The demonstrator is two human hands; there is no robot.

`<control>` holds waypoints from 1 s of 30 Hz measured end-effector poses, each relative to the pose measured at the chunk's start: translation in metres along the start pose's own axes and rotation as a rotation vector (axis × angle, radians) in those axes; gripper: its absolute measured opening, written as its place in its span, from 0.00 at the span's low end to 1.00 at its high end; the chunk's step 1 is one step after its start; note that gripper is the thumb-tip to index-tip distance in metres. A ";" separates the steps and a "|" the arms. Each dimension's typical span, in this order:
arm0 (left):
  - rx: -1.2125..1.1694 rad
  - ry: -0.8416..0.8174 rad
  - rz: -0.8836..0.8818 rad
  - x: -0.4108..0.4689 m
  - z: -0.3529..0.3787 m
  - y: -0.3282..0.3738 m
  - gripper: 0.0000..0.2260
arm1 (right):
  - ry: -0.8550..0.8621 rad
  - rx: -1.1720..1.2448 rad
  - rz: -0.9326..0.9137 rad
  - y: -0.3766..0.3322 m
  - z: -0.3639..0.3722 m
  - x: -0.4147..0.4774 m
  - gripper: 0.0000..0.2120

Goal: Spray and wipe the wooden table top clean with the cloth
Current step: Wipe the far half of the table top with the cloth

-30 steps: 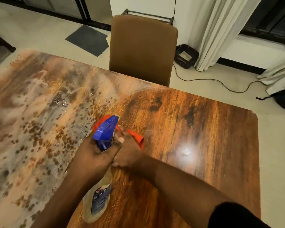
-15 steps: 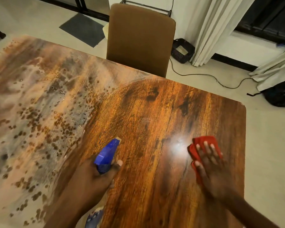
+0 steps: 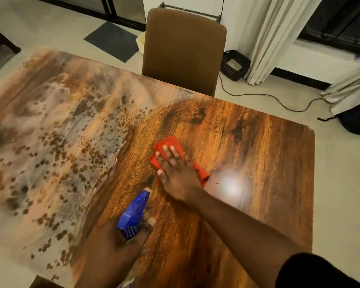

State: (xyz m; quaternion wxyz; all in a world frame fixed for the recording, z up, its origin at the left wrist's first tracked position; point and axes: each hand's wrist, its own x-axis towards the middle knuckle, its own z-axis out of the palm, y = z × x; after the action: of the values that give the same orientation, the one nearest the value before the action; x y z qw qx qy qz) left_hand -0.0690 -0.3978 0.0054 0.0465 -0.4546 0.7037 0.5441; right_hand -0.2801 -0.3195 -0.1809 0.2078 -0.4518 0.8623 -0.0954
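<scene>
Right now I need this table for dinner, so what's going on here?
A person is cleaning the wooden table. Their right hand presses a red cloth flat on its wiped right part. Their left hand grips a blue-topped spray bottle near the front edge. The left part is filmed with cloudy droplets.

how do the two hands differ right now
The left hand curls round the neck of the blue-headed spray bottle; the right hand lies flat, fingers straight, pressing the red cloth onto the wooden table top. The left hand is nearer the body; the right hand reaches farther. Both are over the glossy side.
</scene>
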 end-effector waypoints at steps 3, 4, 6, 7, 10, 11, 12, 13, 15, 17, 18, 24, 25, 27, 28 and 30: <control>0.000 0.020 0.018 -0.002 -0.008 -0.003 0.16 | -0.046 -0.051 -0.247 -0.059 0.045 -0.048 0.32; -0.005 0.033 0.026 -0.003 -0.010 -0.002 0.16 | -0.051 -0.067 -0.307 -0.073 0.058 -0.066 0.32; -0.012 0.041 0.032 -0.009 -0.012 0.000 0.15 | -0.048 -0.125 -0.410 -0.091 0.079 -0.104 0.28; -0.017 0.040 0.040 -0.012 -0.014 0.002 0.14 | -0.035 -0.183 -0.459 -0.093 0.087 -0.123 0.26; -0.033 0.038 0.049 -0.019 -0.014 0.000 0.15 | -0.034 -0.367 -0.539 -0.073 0.104 -0.186 0.27; -0.027 0.031 0.045 -0.021 -0.014 -0.002 0.17 | -0.045 -0.382 -0.524 -0.060 0.106 -0.207 0.28; -0.023 0.020 0.038 -0.022 -0.014 -0.005 0.18 | -0.045 -0.374 -0.492 -0.047 0.105 -0.225 0.28; -0.024 0.015 0.028 -0.025 -0.013 -0.008 0.19 | -0.049 -0.366 -0.445 -0.032 0.101 -0.244 0.28; -0.030 0.013 0.015 -0.030 -0.013 -0.016 0.18 | -0.062 -0.363 -0.304 0.002 0.084 -0.273 0.30; -0.012 0.002 0.017 -0.037 -0.012 -0.022 0.12 | -0.036 -0.304 -0.107 0.041 0.062 -0.294 0.32; -0.006 -0.005 0.011 -0.040 -0.011 -0.024 0.12 | -0.009 -0.258 0.019 0.060 0.051 -0.300 0.31; -0.034 -0.069 -0.066 -0.055 -0.010 -0.044 0.15 | 0.147 0.063 0.629 0.135 -0.002 -0.240 0.33; -0.044 -0.074 -0.082 -0.057 -0.010 -0.048 0.16 | 0.172 0.078 0.669 0.135 -0.006 -0.220 0.34; -0.068 -0.067 -0.111 -0.060 -0.009 -0.055 0.19 | 0.175 0.080 0.692 0.126 -0.010 -0.182 0.34; -0.075 -0.066 -0.120 -0.061 -0.010 -0.058 0.20 | 0.166 0.072 0.672 0.116 -0.008 -0.166 0.34; -0.078 -0.072 -0.117 -0.065 -0.010 -0.063 0.20 | 0.143 0.073 0.578 0.085 -0.003 -0.135 0.32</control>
State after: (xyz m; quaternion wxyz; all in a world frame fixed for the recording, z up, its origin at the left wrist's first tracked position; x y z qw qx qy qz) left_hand 0.0167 -0.3673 0.0005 0.0859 -0.4762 0.6523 0.5834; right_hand -0.2762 -0.1597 -0.1717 0.1810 -0.1719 0.9637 -0.0948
